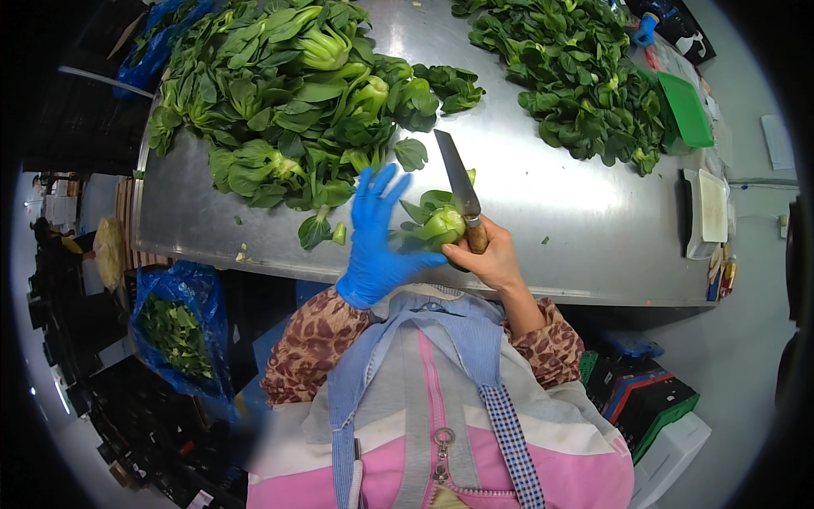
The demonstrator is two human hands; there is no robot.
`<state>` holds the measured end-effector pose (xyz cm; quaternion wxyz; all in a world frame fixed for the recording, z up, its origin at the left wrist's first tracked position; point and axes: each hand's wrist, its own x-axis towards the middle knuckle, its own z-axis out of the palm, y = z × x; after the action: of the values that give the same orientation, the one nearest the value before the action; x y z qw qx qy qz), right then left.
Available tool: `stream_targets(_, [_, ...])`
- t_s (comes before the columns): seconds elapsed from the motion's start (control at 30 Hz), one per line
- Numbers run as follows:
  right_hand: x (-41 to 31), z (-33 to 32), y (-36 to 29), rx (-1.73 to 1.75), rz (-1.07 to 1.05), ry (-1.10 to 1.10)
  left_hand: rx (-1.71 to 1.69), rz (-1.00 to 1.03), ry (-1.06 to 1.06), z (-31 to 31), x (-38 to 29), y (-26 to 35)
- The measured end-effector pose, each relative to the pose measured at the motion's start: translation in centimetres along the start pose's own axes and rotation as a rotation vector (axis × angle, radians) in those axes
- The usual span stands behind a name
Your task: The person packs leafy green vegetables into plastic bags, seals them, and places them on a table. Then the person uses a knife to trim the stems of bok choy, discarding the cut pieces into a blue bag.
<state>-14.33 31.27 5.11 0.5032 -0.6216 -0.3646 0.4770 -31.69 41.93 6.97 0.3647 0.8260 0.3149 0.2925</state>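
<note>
My left hand (381,235), in a blue glove, has its fingers spread beside a head of bok choy (443,224); whether its thumb touches the leaves I cannot tell. Bare, my right hand (486,254) grips the wooden handle of a knife (456,172), its blade pointing away from me. The thumb of that hand lies against the cut base of the same bok choy. Loose leaves (315,230) and a short stalk piece (339,233) lie on the steel table (591,235). Beyond my left hand rises a large heap of bok choy (286,102).
A second heap of bok choy (572,83) lies at the far right, by a green tray (685,109) and a white-topped scale (709,213). Below the table's left edge hangs a blue bag of leaves (178,337). Another person's gloved hand (645,29) shows at the top right.
</note>
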Motion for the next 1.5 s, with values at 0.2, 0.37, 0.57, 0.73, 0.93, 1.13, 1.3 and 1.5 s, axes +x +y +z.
stream_targets(0.2, [-0.3,-0.2,0.1,0.093,-0.093,-0.099,-0.894,-0.540,-0.253,2.1,-0.3,-0.4])
stream_targets(0.37, [-0.7,-0.8,0.3,-0.185,-0.217,-0.056,-0.512,-0.490,-0.141,2.4,-1.3,-2.1])
stream_targets(0.57, [-1.5,0.5,0.7,-0.661,-0.454,-0.066,-0.347,-0.361,-0.054,2.6,-1.7,-2.3])
stream_targets(0.73, [-1.4,0.8,0.9,-0.695,-0.475,-0.045,-0.217,-0.310,-0.032,2.4,-1.6,-2.3])
stream_targets(0.93, [-1.3,1.3,1.2,-0.735,-0.496,0.009,-0.073,-0.243,-0.071,2.1,-1.2,-1.4])
stream_targets(1.13, [-1.3,1.3,2.4,-0.770,-0.494,0.012,-0.041,-0.217,-0.147,1.7,-0.9,-0.8])
stream_targets(1.3, [-0.2,0.2,4.6,-0.785,-0.314,0.054,-0.015,-0.342,-0.200,1.9,-1.2,-0.4])
stream_targets(1.5, [0.0,-3.9,5.3,-0.512,0.144,0.054,0.063,-0.206,-0.062,1.2,-1.4,-0.1])
